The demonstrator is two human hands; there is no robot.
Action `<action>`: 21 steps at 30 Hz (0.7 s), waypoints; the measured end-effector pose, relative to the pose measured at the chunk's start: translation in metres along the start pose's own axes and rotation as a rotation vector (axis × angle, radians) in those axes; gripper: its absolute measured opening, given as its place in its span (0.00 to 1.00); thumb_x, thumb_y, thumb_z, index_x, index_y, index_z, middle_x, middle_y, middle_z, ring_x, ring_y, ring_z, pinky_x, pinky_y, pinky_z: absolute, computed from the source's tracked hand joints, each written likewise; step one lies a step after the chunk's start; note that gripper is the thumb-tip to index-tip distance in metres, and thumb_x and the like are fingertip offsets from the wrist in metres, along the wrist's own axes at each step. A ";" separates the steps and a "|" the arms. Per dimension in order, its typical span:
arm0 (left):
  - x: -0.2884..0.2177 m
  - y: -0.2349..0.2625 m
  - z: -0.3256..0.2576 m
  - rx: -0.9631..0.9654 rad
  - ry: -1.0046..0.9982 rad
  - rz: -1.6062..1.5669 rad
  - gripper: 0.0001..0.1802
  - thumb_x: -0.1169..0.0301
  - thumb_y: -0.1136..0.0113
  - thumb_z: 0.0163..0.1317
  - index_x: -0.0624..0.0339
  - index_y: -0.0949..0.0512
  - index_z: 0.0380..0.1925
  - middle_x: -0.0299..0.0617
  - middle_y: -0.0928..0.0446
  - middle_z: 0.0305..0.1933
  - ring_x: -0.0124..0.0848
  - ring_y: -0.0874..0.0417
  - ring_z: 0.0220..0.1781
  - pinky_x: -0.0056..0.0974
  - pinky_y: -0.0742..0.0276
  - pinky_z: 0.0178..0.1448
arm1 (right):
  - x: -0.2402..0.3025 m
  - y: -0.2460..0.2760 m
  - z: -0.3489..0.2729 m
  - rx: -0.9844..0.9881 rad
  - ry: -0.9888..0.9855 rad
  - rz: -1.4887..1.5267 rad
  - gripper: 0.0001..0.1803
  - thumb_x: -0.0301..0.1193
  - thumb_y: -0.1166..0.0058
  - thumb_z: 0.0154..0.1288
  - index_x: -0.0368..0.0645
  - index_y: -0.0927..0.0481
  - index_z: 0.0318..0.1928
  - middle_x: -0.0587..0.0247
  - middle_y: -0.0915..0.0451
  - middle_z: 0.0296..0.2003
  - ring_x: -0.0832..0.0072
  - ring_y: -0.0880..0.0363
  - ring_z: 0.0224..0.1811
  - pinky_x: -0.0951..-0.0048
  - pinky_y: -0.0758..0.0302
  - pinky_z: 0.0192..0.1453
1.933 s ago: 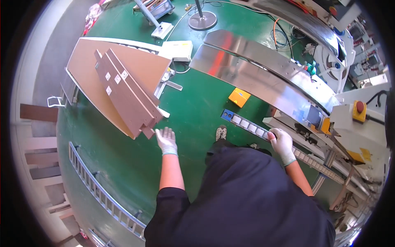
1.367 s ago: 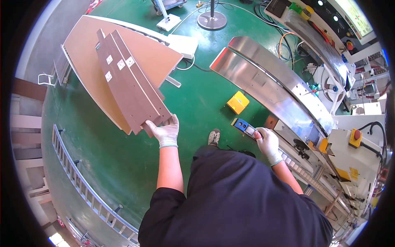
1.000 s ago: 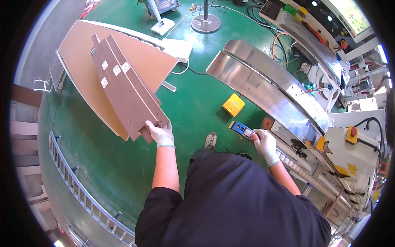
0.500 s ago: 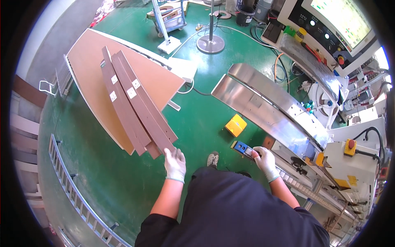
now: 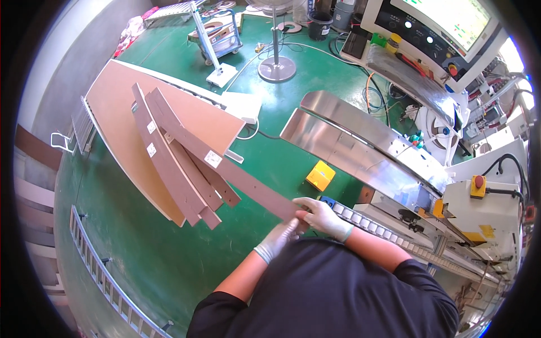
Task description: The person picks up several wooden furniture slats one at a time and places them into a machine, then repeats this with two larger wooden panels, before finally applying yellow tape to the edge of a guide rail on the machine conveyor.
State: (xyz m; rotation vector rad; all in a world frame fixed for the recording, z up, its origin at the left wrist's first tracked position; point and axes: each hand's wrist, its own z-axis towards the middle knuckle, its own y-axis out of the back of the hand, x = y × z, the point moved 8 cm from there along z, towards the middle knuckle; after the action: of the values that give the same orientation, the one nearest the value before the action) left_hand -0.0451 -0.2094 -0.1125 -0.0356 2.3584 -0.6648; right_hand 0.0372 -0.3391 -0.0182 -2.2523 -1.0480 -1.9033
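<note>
brown board (image 5: 253, 185), near end at left grip (image 5: 278, 239) and right grip (image 5: 327, 219)

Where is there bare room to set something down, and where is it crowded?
Bare: green floor between the ladder-like rail and tan board; also the steel table's left end. Crowded: the tan board, stacked with brown strips, and where left hand and right hand meet at one strip's near end.

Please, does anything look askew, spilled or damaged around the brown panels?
Askew, yes: the brown panels are fanned at different angles over the tan board, their near ends uneven. I see no spill or clear damage.
</note>
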 end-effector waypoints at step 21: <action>-0.090 -0.209 0.178 0.221 -0.183 0.051 0.17 0.56 0.40 0.78 0.51 0.23 0.58 0.31 0.19 0.50 0.26 0.18 0.50 0.37 0.19 0.55 | -0.151 -0.008 -0.419 -0.561 -1.091 0.410 0.34 0.56 0.35 0.68 0.37 0.15 0.57 0.46 0.13 0.52 0.57 0.14 0.57 0.62 0.20 0.58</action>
State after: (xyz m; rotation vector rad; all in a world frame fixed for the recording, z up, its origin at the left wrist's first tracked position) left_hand 0.1040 -0.4539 -0.0733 0.0586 2.0932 -0.8559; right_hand -0.3371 -0.5791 -0.0447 -3.5372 0.0975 -0.7676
